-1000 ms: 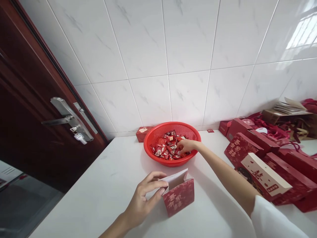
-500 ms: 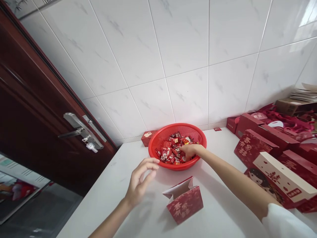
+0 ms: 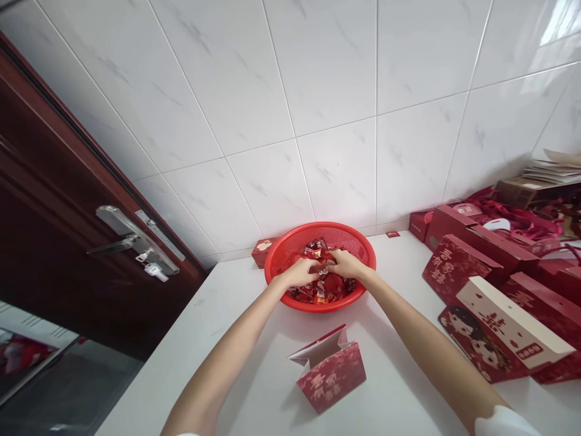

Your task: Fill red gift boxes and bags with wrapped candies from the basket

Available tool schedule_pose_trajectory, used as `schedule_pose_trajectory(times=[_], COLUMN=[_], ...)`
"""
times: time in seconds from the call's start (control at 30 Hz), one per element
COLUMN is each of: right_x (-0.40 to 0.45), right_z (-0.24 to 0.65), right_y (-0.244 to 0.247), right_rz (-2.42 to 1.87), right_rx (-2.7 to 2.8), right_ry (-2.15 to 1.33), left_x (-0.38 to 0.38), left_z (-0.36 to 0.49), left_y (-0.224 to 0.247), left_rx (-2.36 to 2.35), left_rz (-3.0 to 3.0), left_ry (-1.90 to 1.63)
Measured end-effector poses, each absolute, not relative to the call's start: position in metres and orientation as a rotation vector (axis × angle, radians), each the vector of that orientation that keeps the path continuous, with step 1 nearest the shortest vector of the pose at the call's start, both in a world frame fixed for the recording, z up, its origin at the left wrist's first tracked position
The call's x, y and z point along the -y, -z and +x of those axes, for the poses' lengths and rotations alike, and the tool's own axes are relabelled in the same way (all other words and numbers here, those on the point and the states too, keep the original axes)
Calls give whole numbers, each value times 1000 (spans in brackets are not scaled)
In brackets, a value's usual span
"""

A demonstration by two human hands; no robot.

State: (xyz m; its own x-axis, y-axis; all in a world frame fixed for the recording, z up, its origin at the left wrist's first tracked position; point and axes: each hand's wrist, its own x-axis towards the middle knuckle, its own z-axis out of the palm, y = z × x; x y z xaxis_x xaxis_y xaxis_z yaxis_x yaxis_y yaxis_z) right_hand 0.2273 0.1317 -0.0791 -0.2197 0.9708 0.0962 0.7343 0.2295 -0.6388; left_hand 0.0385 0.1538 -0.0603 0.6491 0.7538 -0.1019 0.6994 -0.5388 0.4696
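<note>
White table (image 3: 399, 393) across lower middle, marbled tile wall (image 3: 336, 60) behind. Dark red door (image 3: 54, 212) on the left, keys (image 3: 155, 270) hanging by its handle. Sweets (image 3: 321, 297) sit in the red basket (image 3: 322, 307) at frame centre: small, shiny, mostly red wrappers, loose heap. I've got left hand (image 3: 302, 272) and right hand (image 3: 345, 264) in there, close together, fingers curled into the heap; can't tell if either pinches a sweet. They hide part of it. Red bag (image 3: 333, 378) stands lower centre, between my arms, mouth gaping, pale inside, light characters on front. Small box (image 3: 263, 251) just behind basket, left. Red boxes (image 3: 481, 248) crowd the right side, ribbons (image 3: 521, 218) behind.
</note>
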Motion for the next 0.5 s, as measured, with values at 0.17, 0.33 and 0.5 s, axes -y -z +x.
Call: schedule_pose_trajectory(times=[0.17,0.33,0.5], right_x=[-134,-132,-129], right_z=[225,224,224], right_y=[74,75,75], right_rz=[-1603,-1624,-1538], right_rx=[1934,1889,1863], right_ry=[-604,-611,-656], left_x=[-159,-152,-153], left_z=[37,32,34], left_y=[70,78,84], left_rx=[-1059,-949,-954], left_rz=[2385,2441,2460], left_ry=[-34,35,80])
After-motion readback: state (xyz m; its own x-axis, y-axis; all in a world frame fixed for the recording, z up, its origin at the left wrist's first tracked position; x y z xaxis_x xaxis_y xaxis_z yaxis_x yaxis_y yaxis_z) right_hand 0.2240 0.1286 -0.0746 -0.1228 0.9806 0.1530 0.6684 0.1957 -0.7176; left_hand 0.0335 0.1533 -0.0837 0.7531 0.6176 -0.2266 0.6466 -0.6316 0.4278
